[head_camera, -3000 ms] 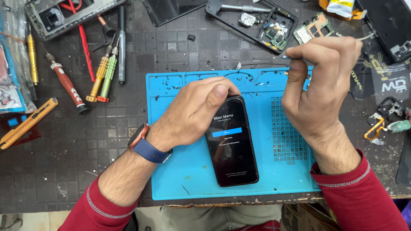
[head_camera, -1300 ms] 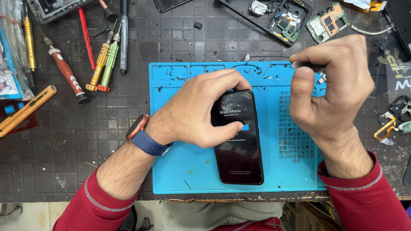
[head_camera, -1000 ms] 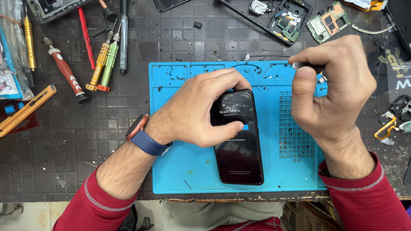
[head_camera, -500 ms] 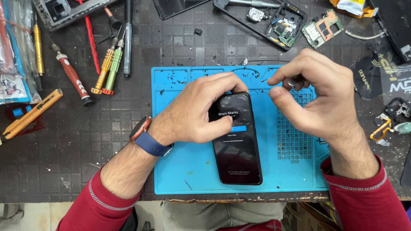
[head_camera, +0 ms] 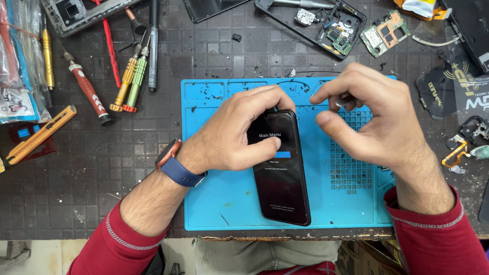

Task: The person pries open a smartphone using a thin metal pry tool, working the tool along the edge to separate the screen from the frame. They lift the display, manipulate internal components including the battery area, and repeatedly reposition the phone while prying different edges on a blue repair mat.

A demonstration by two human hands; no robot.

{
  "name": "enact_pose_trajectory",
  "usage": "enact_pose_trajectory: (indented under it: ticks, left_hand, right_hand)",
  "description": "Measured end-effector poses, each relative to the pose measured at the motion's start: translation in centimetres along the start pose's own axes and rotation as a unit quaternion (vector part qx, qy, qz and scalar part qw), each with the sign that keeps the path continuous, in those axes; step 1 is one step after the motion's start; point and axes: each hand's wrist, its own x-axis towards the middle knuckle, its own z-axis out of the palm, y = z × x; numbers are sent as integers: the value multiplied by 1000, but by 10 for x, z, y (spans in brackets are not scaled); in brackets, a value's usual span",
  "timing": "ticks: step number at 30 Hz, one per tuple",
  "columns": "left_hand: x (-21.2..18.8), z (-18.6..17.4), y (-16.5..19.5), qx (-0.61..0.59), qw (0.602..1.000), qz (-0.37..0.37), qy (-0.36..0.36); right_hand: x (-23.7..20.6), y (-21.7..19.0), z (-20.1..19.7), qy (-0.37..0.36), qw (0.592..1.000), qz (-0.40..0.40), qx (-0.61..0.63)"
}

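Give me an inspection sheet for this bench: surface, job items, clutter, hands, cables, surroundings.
Surface: dark gridded bench with a blue work mat, speckled with debris.
Job's things: black phone flat on the mat, screen lit.
Clutter: screwdrivers, yellow utility knife, opened phone frame, loose circuit board.
Hands: left hand grips the phone's upper end, thumb on the screen; right hand pinches a small metal piece, hard to identify.
Cables: orange flex cable at right.
Surroundings: packaged parts at left.

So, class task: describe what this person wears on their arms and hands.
Both forearms carry dark red sleeves with a thin grey stitched band near the cuffs, pushed up from the wrists. The left hand has a watch with a copper-coloured case and blue strap. The right hand is bare.
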Motion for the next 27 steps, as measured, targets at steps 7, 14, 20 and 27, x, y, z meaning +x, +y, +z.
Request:
enact_pose_trajectory:
  ticks: [7, 14, 20, 27]
  left_hand:
    - [0, 3, 0, -46, 999, -1, -2]
    - [0, 2, -1, -37, 999, -1, -2]
    - [1, 3, -3, -36, 999, -5, -4]
    - [0, 2, -5, -27, 1000, -2, -4]
  right_hand:
    - [-1, -4, -3, 95, 992, -52, -64]
    - [3, -10, -10, 73, 982, -60, -165]
    - [-1, -19, -26, 18, 997, -24, -75]
    - [-2, -18, -18, -55, 994, -74, -54]
